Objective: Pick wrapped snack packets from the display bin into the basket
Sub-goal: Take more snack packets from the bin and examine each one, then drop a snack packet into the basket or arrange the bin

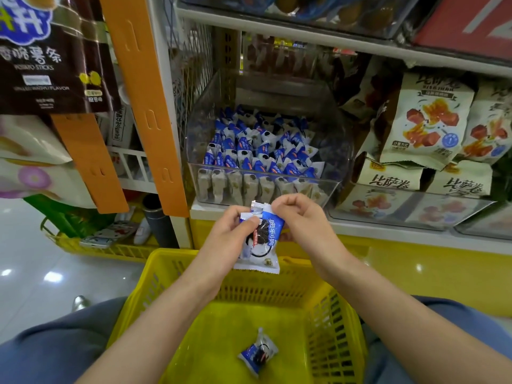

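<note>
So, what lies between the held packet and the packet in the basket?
Head view: only the basket's far wall and bare floor, between held packet and lying packet.

In front of me stands white metal shelving [293,41] on a yellow base [432,273]; orange hanging strips [144,106] run down its left post, and the glossy pale floor [30,245] mirrors bright ceiling lights

Two bare hands meet mid-frame, fingers curled.
The left hand [232,236], forearm angled in from 7 o'clock, grips a blue-and-white wrapped snack packet [266,239]; the right hand [300,214], forearm from 5 o'clock, pinches the packet's top edge at 12 o'clock.
</note>
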Demonstrator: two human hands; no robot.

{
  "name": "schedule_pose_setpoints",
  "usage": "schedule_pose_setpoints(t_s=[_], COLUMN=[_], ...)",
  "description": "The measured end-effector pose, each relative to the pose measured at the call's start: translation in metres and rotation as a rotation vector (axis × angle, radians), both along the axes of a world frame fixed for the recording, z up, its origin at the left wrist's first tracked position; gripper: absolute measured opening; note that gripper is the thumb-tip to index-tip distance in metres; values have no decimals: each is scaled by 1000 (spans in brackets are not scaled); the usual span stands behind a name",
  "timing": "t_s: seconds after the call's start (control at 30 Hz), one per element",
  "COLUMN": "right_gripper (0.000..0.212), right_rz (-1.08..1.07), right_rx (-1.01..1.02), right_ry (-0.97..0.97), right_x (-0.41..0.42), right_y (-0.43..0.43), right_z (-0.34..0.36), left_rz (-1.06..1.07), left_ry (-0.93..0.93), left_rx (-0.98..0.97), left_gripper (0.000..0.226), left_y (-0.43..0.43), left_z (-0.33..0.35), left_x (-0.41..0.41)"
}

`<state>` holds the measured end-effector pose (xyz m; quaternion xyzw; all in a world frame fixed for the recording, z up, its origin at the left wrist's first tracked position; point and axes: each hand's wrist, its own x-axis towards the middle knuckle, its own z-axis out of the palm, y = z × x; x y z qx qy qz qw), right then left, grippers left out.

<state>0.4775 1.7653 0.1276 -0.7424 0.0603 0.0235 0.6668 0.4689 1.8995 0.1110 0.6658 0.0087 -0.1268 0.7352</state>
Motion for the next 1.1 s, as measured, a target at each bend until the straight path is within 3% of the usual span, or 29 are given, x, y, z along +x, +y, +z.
schedule_pose_setpoints(t_s=[0.13, 0.33, 0.57, 0.73, 0.83, 0.9, 1.0, 1.1], right_gripper=[15, 11, 4, 15, 29, 40, 46, 35], right_rz=[7, 184, 169, 24, -192, -286, -266, -163], right_rx=[-130, -44, -152, -416, -796, -945, -768, -598], right_ry=[-180, -22, -79, -142, -107, 15, 242, 276], right_x=[-6, -14, -33, -56, -64, -68, -77, -90], right_y=[5, 14, 3, -31, -72, -100, -131, -142], right_z=[-10, -25, -53, -89, -121, -145, -177, -201], left_rz=[58, 303, 87, 43, -9, -46, -82, -97], left_ry=[-80, -156, 257, 218, 276, 319, 397, 510], left_rx=[-4, 12, 67, 105, 172, 220, 267, 341], left_gripper=[8, 7, 22, 16, 17, 19, 19, 18], left_y=[-1, 1, -2, -18, -34, -44, -55, -65], left_z=[-1, -10, -34, -68, -100, -125, -165, -208], left_x=[-1, 3, -10, -26, -38, -43, -48, -54])
